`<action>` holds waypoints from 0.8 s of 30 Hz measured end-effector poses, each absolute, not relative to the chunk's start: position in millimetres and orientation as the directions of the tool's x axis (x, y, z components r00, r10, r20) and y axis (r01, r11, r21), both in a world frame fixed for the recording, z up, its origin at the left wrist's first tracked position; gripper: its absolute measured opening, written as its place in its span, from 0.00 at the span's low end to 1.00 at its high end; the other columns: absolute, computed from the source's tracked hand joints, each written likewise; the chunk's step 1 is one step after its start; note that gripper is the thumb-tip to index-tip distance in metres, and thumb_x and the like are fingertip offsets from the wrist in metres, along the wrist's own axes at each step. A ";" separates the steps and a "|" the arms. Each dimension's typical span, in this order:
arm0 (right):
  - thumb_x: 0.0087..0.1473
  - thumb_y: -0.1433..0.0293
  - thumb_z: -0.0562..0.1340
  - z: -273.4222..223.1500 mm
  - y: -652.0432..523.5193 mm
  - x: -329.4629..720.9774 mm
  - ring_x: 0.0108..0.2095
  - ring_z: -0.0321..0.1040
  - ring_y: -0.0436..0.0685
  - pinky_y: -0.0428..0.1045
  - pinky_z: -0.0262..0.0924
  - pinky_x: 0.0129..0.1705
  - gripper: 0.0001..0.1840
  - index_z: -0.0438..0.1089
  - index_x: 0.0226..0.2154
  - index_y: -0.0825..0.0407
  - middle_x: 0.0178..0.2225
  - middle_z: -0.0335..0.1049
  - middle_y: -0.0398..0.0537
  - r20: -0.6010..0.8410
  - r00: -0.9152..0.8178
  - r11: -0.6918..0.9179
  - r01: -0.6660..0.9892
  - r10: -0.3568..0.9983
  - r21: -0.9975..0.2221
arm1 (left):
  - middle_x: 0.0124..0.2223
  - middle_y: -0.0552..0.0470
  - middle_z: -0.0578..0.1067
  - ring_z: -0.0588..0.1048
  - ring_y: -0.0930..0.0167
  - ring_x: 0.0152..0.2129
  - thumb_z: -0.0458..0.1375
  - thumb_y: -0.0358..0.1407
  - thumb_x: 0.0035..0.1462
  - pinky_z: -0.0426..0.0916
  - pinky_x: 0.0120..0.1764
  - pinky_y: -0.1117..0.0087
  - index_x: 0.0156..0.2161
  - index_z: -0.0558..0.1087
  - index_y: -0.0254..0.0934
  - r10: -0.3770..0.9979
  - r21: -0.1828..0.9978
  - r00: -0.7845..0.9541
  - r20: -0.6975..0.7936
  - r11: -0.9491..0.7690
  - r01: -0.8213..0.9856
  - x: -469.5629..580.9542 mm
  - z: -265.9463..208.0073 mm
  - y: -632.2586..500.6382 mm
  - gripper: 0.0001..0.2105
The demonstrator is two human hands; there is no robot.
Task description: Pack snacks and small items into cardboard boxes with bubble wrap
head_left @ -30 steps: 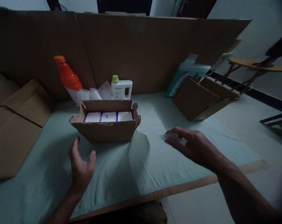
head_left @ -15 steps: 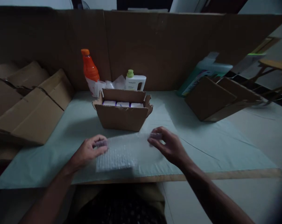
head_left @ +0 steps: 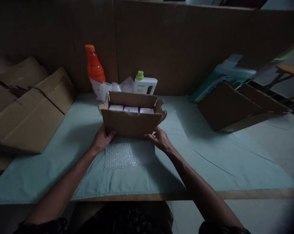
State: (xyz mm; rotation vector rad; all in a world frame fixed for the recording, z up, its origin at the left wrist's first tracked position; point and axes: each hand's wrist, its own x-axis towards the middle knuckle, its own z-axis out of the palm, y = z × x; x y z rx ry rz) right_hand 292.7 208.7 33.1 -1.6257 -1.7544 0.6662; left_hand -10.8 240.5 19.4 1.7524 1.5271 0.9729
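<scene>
An open-topped cardboard box (head_left: 129, 124) stands mid-table with several white, purple-edged packs (head_left: 131, 109) inside. At its lower left corner is my left hand (head_left: 102, 139), thumb on the front face and fingers round the side. My right hand (head_left: 161, 139) grips the lower right corner the same way; some fingertips are hidden behind the cardboard. A sheet of bubble wrap (head_left: 127, 155) lies flat on the cloth just in front of the box, between my forearms.
Behind the box stand an orange bottle (head_left: 95, 68), a white jug with a green cap (head_left: 144, 85) and clear plastic cups (head_left: 105, 89). Large cartons (head_left: 32, 113) are at left. On the right, a teal bottle (head_left: 217, 78) leans by a tilted box (head_left: 229, 107). A cardboard wall (head_left: 186, 45) runs behind.
Both hands have let go of the bubble wrap, which now lies flat on the cloth. They have moved forward onto the box's lower corners. The view has shifted slightly.
</scene>
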 end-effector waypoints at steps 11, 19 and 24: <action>0.62 0.68 0.58 20.9 150.8 270.6 0.54 0.70 0.67 0.64 0.64 0.55 0.20 0.70 0.56 0.54 0.55 0.73 0.61 0.373 -0.170 0.321 0.862 0.912 -0.392 | 0.62 0.36 0.71 0.70 0.58 0.59 0.54 0.35 0.63 0.65 0.61 0.53 0.64 0.64 0.33 0.880 0.476 0.289 0.377 -0.452 0.755 -8.8 20.9 154.1 0.25; 0.66 0.67 0.55 -8.5 100.9 282.2 0.64 0.61 0.65 0.62 0.58 0.60 0.21 0.69 0.59 0.52 0.62 0.68 0.55 0.177 -0.386 0.423 0.864 0.905 -0.274 | 0.69 0.45 0.64 0.59 0.57 0.68 0.52 0.40 0.66 0.55 0.67 0.48 0.63 0.69 0.41 0.786 0.378 0.617 0.050 -0.586 0.716 -39.8 1.6 129.6 0.22; 0.65 0.66 0.56 -0.8 85.1 342.5 0.56 0.70 0.66 0.62 0.61 0.53 0.16 0.75 0.49 0.51 0.51 0.77 0.55 0.294 -0.056 0.141 0.951 0.954 -0.274 | 0.61 0.40 0.73 0.68 0.56 0.61 0.52 0.44 0.64 0.62 0.63 0.49 0.56 0.74 0.36 0.935 0.474 0.239 0.262 -0.340 0.812 -92.8 -6.7 124.9 0.21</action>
